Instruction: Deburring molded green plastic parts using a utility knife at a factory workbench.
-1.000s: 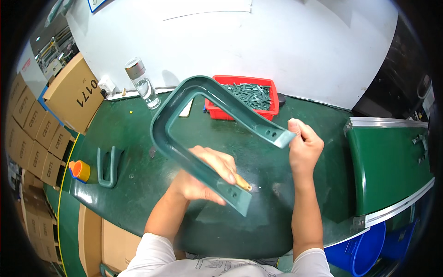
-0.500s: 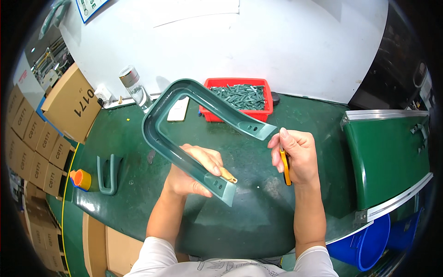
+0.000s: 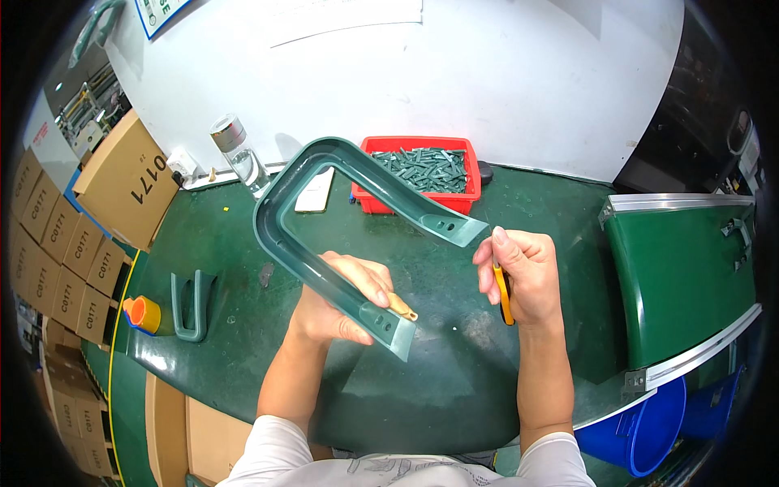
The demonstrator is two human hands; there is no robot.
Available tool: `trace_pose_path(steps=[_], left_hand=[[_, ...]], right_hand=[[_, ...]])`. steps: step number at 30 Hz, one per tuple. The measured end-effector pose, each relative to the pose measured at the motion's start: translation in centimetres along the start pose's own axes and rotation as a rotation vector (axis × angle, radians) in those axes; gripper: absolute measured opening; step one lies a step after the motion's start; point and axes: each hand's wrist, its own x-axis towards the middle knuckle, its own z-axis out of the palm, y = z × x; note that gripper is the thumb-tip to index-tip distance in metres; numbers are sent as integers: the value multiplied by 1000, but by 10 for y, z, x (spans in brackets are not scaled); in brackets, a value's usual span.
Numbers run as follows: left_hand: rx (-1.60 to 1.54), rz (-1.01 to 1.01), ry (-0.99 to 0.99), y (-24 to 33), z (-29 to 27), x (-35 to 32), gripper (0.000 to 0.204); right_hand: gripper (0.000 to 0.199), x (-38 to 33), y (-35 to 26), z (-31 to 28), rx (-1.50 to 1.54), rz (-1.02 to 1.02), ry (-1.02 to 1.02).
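Note:
My left hand (image 3: 347, 299) is closed around the lower arm of a large green U-shaped plastic part (image 3: 280, 231), held tilted above the table. Both ends of the part are flat tabs with small holes. A tan sleeve-like piece (image 3: 402, 307) shows at my left fingertips; whether it is worn or held I cannot tell. My right hand (image 3: 523, 272) is closed on a tool with a yellow-orange handle (image 3: 504, 300), its working end hidden by my fingers. My right thumb and fingertips are right beside the tip of the part's upper tab; whether they touch it is unclear.
On the green table (image 3: 438, 398) stand a red bin (image 3: 418, 203) of small green pieces, a bottle (image 3: 239, 154), a white pad (image 3: 315, 193), another green U-shaped part (image 3: 191, 312) and an orange tape roll (image 3: 145, 313). Cartons (image 3: 122, 183) are left; a green panel (image 3: 682, 276) stands right, above a blue bin (image 3: 649, 430).
The green U-shaped part has shifted very slightly to the right, and my right hand has moved slightly right with the tool. Both grips look the same.

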Motion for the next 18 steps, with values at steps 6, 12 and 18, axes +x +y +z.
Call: trace_pose_path(steps=[6, 12, 18], left_hand=[[72, -113, 73, -1, -1, -3, 41], [-232, -208, 468, -9, -11, -8, 39], [-766, -119, 536, -14, -20, -7, 40]], right_hand=[[40, -1, -1, -1, -115, 18, -7], [36, -1, 9, 10, -177, 8, 6], [35, 0, 10, 12, -182, 3, 92]])
